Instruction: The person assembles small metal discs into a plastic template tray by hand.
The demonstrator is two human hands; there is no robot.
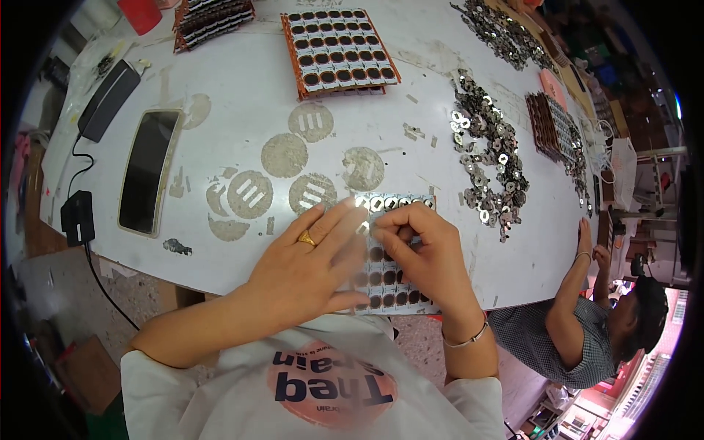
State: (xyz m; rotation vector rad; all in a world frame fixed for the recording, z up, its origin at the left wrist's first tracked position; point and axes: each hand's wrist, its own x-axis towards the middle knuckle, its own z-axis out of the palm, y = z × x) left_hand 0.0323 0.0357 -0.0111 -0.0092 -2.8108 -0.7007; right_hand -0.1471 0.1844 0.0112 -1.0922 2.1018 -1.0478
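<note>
Well, the board (378,279) lies at the near edge of the table (506,275), metal pieces (394,203) along its far row, bare dark discs (389,301) nearest, so much seems left. The left hand (312,253) stretches flat, gripping nothing visible; what the curled right hand (427,246) pinches, I can't make out.

A white table (235,81) stands over speckled floor (139,290)

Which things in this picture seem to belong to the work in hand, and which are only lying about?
Likely in the work:
- gridded panel under both hands
- loose metal pieces
- stacked panels

Apparently just lying about:
- phone
- black box with cable
- red container
</note>
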